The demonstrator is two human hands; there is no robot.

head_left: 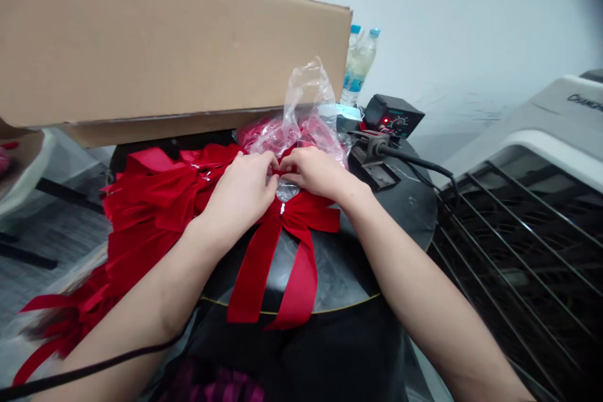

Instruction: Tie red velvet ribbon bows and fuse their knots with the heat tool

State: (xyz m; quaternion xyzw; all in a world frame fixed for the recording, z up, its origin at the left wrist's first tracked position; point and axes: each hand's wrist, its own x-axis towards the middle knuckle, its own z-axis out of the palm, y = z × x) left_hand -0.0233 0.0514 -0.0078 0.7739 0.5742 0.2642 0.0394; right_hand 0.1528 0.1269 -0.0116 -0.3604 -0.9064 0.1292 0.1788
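The left grip and the right grip are both closed, their fingertips meeting on the centre of a red velvet bow. The bow lies on a round black surface, directly in front of the wearer. Clock positions below are read from the bow, with 12 o'clock pointing away from the wearer.

A small silver fastener shows at the knot of the bow, just below the fingertips. Two ribbon tails run toward 6 o'clock. A clear plastic bag rises at 12 o'clock and passes beneath both hands, with red material visible inside it.

A heap of further red velvet bows lies at 9 o'clock, beneath the left wrist side, and its ribbon ends trail toward 8 o'clock beyond the surface edge. A black cable crosses the left forearm at 8 o'clock.

A cardboard box overhangs the work area from 10 to 12 o'clock. Two plastic water bottles stand at 1 o'clock. A soldering station with a lit red indicator and a dial sits just beside them, above a black metal holder with a corded lead. A grey appliance with a black wire grille stands at 3 o'clock.
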